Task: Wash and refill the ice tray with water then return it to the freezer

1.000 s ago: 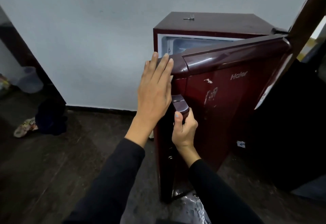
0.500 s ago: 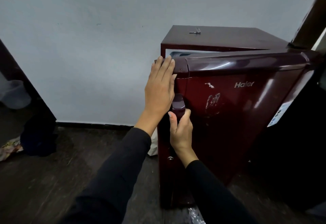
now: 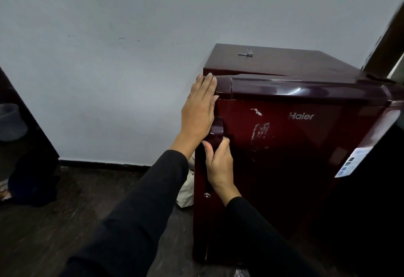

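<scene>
Grey wall and dark floor frame the maroon Haier fridge that stands in the corner before me. My left hand lies flat, fingers straight and together, pressing the top left corner of the fridge door. My right hand is curled round the door handle, thumb up along its left side. The ice tray is nowhere in sight; I judge it is inside, behind the door, though I cannot see it.

At the top, the door's left corner sits a little proud of the cabinet, with a thin wedge of gap along the edge, so I think the seal has not quite caught. If I let go now, the door could spring back and the freezer would warm. A hard shove might slop water out of a full tray, and my left fingertips lie right at the closing edge, where they could be nipped.

A small metal key lies on the fridge top, near the back. A pale bag sits on the floor just beside the fridge's left side, and a grey bucket stands well apart at far left. Floor to my left is open for stepping back.
</scene>
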`<action>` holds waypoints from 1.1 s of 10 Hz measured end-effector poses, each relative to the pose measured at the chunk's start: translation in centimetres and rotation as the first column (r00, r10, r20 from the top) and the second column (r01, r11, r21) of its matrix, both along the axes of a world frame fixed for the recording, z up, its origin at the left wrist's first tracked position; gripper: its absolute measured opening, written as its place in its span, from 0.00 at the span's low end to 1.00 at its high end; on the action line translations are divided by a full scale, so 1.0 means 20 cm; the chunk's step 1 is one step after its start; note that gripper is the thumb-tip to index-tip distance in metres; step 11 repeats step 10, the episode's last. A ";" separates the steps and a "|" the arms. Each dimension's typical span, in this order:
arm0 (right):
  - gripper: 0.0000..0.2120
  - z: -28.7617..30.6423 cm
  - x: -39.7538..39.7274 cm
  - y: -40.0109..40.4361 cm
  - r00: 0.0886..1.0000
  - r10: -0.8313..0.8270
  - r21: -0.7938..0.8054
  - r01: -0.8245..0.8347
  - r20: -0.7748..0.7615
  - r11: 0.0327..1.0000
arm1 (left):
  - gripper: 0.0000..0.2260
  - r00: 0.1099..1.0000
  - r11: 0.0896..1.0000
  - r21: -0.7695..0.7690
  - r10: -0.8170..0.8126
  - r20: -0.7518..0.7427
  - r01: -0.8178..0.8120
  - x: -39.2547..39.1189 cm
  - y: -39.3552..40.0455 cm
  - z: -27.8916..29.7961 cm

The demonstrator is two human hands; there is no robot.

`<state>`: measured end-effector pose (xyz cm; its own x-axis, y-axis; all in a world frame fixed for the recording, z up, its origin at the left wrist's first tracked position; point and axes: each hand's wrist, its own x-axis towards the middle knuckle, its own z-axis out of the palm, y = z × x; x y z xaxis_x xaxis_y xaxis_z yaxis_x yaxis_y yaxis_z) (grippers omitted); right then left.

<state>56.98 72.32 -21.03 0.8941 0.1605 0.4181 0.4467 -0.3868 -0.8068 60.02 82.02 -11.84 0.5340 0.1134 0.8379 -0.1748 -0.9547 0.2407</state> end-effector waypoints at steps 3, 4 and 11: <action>0.22 0.02 0.13 0.07 0.999 0.012 -0.078 -0.015 -0.037 0.997 | 0.22 0.992 1.000 0.014 0.008 -0.126 -0.006 0.11 0.08 0.05; 0.21 0.03 0.16 0.08 0.998 0.020 -0.089 -0.025 -0.054 0.996 | 0.20 0.987 1.000 -0.006 -0.003 -0.161 0.002 0.14 0.09 0.06; 0.20 0.16 0.23 0.03 0.963 0.072 -0.179 -0.121 -0.259 0.976 | 0.22 0.966 0.984 -0.178 -0.061 -0.253 0.015 0.17 0.04 0.12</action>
